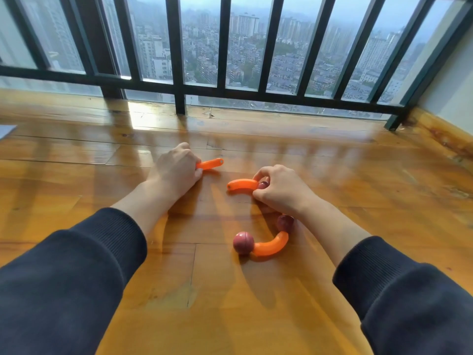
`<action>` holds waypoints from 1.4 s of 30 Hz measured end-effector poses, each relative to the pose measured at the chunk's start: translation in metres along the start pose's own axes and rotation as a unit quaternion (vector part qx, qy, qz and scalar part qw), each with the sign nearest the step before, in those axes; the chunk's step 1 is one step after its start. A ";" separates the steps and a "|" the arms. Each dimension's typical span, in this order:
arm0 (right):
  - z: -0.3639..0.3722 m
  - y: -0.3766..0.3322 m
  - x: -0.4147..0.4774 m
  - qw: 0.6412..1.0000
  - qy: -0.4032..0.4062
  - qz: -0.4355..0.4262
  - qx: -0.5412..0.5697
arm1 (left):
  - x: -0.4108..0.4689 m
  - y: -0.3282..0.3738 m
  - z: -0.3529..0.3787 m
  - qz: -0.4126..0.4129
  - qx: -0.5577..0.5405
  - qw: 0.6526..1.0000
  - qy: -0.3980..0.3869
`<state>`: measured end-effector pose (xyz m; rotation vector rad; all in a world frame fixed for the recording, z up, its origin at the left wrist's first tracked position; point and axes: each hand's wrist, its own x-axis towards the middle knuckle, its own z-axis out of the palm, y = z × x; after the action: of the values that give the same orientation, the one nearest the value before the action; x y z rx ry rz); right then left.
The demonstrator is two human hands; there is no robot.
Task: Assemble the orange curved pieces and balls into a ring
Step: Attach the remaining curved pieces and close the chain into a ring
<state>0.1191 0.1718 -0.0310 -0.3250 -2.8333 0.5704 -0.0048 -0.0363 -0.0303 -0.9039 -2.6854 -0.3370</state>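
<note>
My left hand (176, 171) rests on the wooden floor, closed around one end of an orange curved piece (211, 163) whose free end points right. My right hand (280, 188) pinches the joint where a second orange curved piece (242, 185) meets a dark red ball (262, 185). Part of the chain is hidden under that hand. Nearer to me, another dark red ball (285, 223) joins a third orange curved piece (271, 245), which ends in a pink ball (243, 242). The pieces on the right form an open arc.
The wooden plank floor (230, 290) stretches all round the pieces. A black metal railing (179, 93) in front of glass closes off the far side. A white wall with a wooden skirting (440, 134) runs along the right. A pale sheet corner (6, 130) lies far left.
</note>
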 end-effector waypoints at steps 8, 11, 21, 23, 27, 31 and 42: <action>0.000 -0.005 -0.002 1.000 -0.004 -0.003 -0.009 | 0.003 0.012 0.007 -0.014 -0.009 1.000 -0.013; 0.000 -0.007 -0.002 1.000 -0.004 -0.003 -0.006 | 0.001 0.014 0.008 -0.025 0.020 0.999 -0.001; -0.002 -0.008 -0.003 1.000 -0.015 0.004 -0.005 | 0.001 0.009 0.006 0.019 -0.149 0.989 -0.011; -0.002 -0.008 -0.004 1.000 -0.015 0.005 -0.004 | 0.001 0.008 0.008 0.020 -0.173 0.985 -0.014; -0.003 -0.009 -0.004 1.000 -0.020 0.009 -0.008 | -0.001 0.005 0.008 0.029 -0.169 0.985 -0.032; -0.004 -0.010 -0.004 0.999 -0.028 0.014 -0.011 | -0.003 0.004 0.008 0.039 -0.140 0.989 -0.026; -0.003 -0.011 -0.005 0.999 -0.030 0.016 -0.006 | 0.006 -0.003 0.015 0.043 -0.142 0.988 -0.041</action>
<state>0.1226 0.1620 -0.0243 -0.3613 -2.8946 0.5806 -0.0142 -0.0306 -0.0421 -1.1332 -2.7046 -0.6910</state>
